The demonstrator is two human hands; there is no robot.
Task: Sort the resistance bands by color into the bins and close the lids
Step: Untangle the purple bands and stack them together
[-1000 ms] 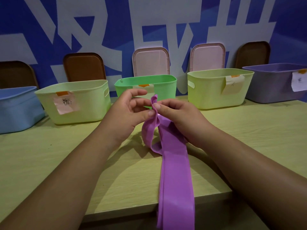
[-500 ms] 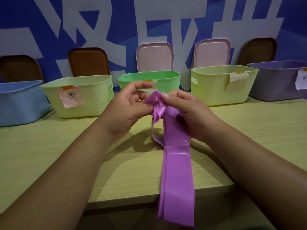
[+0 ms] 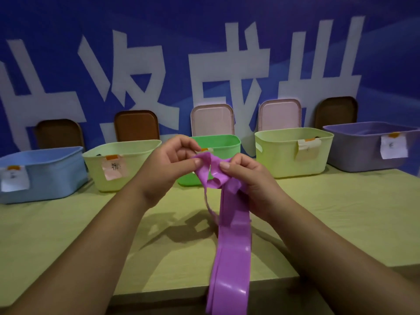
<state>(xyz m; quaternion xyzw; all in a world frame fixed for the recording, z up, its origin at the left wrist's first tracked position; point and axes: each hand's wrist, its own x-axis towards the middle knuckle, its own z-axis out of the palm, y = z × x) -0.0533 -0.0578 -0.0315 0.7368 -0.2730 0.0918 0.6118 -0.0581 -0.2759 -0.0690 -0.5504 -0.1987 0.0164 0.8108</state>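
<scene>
right now my left hand (image 3: 172, 162) pinches the top fold of the purple band (image 3: 231, 246) between thumb and fingers, and my right hand (image 3: 247, 178) pinches the same bunched end just beside it. both are held above the table (image 3: 68, 235), in front of the green bin (image 3: 225, 144). the band's long tail hangs over the table's near edge.
</scene>
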